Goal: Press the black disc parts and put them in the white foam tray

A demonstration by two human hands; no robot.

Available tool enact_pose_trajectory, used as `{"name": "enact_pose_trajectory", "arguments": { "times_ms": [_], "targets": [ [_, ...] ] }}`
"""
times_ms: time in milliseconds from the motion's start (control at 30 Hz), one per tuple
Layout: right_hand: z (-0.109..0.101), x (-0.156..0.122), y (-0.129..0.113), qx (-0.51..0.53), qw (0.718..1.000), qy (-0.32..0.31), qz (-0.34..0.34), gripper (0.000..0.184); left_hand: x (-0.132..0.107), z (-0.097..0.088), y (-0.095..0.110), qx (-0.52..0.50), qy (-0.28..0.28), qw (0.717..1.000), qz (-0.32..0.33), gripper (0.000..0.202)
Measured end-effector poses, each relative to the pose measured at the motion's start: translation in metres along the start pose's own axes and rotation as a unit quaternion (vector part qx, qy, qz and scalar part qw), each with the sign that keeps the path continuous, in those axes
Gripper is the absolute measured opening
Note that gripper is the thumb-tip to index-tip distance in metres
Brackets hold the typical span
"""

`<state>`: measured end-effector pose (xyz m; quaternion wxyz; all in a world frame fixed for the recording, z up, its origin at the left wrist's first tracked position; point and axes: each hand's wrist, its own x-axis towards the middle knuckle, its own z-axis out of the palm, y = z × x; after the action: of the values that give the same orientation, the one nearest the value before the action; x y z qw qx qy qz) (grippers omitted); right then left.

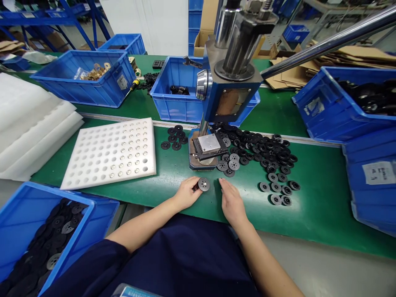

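Now gripping a dark wheel (203,185) between the thumb and fingers of the left hand (187,194), over the near part of the green bench (321,198) and in front of the press (235,103), with its round face tipped up toward the camera, bright metal (205,185) at the hub, and its axle line rising out of the grip, too foreshortened to read as long axis or short. Holding the right hand (233,203) across a narrow gap, fingers stretched forward and close together, hard to tell whether clasping anything; facing loose wheels (274,152) right of the press and a foam tray (151,144) to the left.
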<state>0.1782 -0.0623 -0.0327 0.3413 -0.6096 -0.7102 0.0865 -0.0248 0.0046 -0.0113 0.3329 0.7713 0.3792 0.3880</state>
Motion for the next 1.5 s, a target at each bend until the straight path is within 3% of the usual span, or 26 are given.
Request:
{"name": "enact_pose_trajectory", "arguments": {
  "times_ms": [167,333,433,667,867,1000,1200,1333,1500],
  "targets": [
    [-0.001,0.001,-0.008,-0.036,0.998,-0.003,-0.051,0.047,-0.001,0.000,0.000,-0.001,-0.005,1.000,0.000,0.012],
    [-0.009,-0.002,-0.015,-0.106,0.989,0.085,0.052,0.043,-0.001,0.000,-0.001,-0.005,-0.009,1.000,-0.009,0.013],
    [-0.008,-0.006,-0.011,-0.133,0.981,0.096,0.103,0.047,-0.001,0.000,-0.002,-0.005,-0.010,1.000,-0.005,0.013],
    [-0.003,-0.006,-0.007,-0.100,0.990,0.062,0.075,0.045,-0.001,0.000,-0.001,0.000,-0.012,1.000,-0.002,0.012],
    [-0.002,-0.006,-0.008,-0.112,0.985,0.075,0.104,0.048,-0.002,0.000,-0.002,-0.007,-0.017,1.000,0.000,0.014],
    [-0.003,-0.003,-0.013,-0.052,0.991,0.074,0.095,0.041,-0.002,0.000,-0.003,-0.005,-0.017,1.000,0.004,0.015],
    [-0.008,0.013,-0.046,0.100,0.991,0.055,0.065,0.035,-0.002,0.000,-0.003,0.007,-0.017,1.000,0.006,0.019],
    [-0.009,0.022,-0.062,0.111,0.991,0.069,0.037,0.032,-0.005,-0.002,-0.002,0.006,-0.004,0.998,0.056,0.027],
    [-0.011,0.021,-0.065,0.119,0.990,0.073,0.029,0.033,-0.006,-0.004,-0.001,0.003,-0.036,0.996,0.087,0.029]
  ]
}}
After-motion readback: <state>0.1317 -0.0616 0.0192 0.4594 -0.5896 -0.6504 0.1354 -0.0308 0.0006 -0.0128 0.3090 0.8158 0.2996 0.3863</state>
